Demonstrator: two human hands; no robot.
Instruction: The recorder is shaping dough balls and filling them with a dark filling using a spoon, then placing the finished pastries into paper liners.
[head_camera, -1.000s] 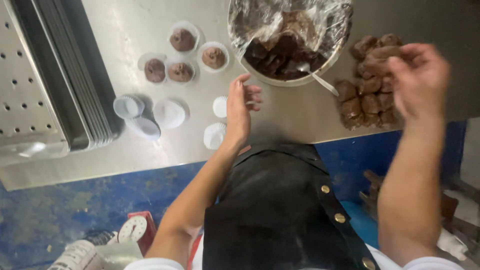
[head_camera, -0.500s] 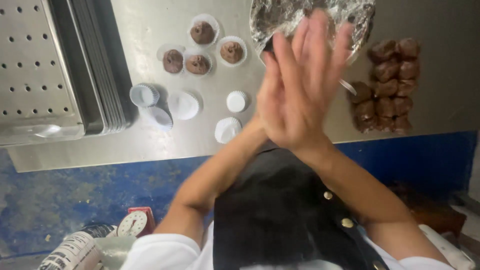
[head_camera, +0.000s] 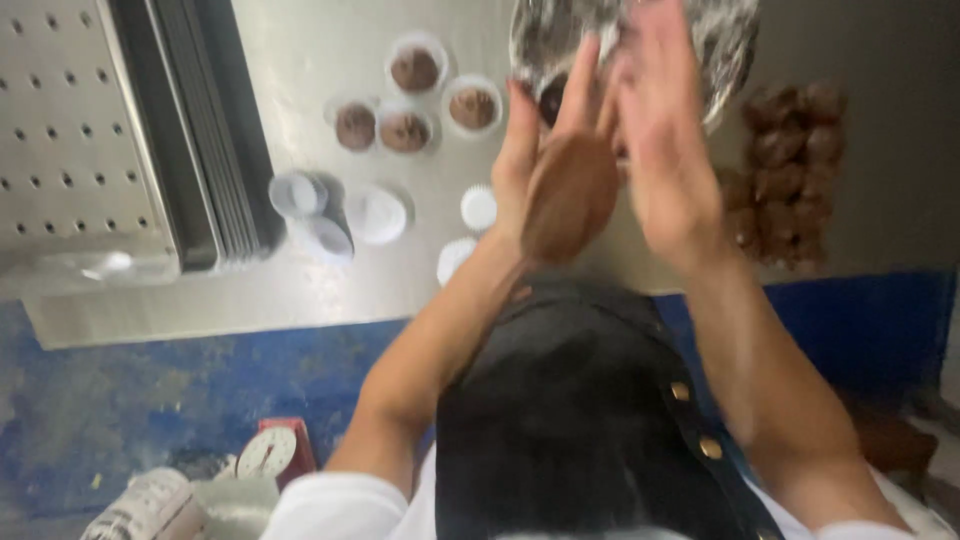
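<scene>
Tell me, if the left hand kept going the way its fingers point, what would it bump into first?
Probably the big foil-lined bowl of dark chocolate mix: the left hand points up-picture toward its rim. Depth is blurry, so it might pass above.

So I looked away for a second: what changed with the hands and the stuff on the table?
The left hand rose off the table and the right hand came in from over the brown balls; they now face each other above the bowl, palms slightly apart. Whether anything is between them is hidden. The filled cups, empty cups and trays stayed put.
</scene>
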